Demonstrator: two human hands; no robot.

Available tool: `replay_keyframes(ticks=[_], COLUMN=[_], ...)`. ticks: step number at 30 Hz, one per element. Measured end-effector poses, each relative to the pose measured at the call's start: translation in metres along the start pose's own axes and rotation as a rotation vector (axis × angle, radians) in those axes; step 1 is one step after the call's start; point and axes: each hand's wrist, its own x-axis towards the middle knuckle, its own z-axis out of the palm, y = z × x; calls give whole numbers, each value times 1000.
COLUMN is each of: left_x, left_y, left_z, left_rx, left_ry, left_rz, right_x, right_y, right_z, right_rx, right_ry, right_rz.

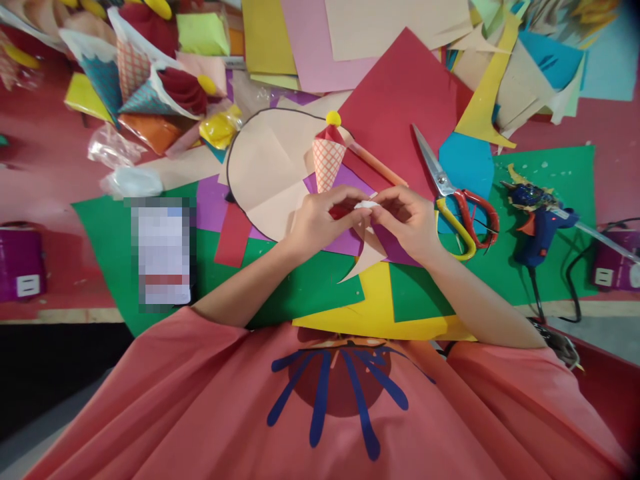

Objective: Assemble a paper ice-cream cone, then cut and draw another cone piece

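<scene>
Between my left hand (327,217) and my right hand (407,217), a small white piece (367,205) is pinched at the fingertips; its material is too small to tell. Just beyond my left hand lies a small paper ice cream cone (327,160) with an orange lattice pattern, a dark red top and a yellow ball. A pinkish pen or marker (380,167) rests on dark red sheet beyond my fingers. Scissors (453,193) with red and yellow handles lie open to the right of my right hand. A cream paper scrap (367,257) sits below my hands.
A blue glue gun (537,233) with its cord lies at the right on a green sheet (575,173). At the left is a blurred-out phone (163,253). Larger cones (135,73) and packets of coloured clay crowd the upper left. Coloured sheets and scraps (545,60) cover the back.
</scene>
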Motion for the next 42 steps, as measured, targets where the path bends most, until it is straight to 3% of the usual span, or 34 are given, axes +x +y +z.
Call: replay_keyframes(ticks=[7, 12, 20, 23, 27, 31, 36, 42], left_x=[2, 4, 8, 9, 8, 3, -1, 2], left_y=[1, 2, 2, -1, -5, -4, 1, 1], left_z=[0, 0, 1, 0, 1, 1, -2, -1], left_rx=[25, -97, -392, -458, -451, -261, -247, -310], left_ry=[48, 30, 95, 96, 66, 35, -111, -69], left_rz=[19, -57, -199, -174, -84, -28, 13, 7], right_x=[-2, 0, 6, 8, 8, 6, 3, 1], right_y=[-2, 0, 0, 3, 8, 6, 0, 0], right_z=[3, 1, -4, -5, -5, -3, -1, -1], right_rx=[45, -3, 46, 69, 193, 218, 54, -125], right_ry=[-22, 14, 218, 254, 109, -96, -60, -51], right_rz=[15, -25, -92, -89, -82, -19, -35, -153])
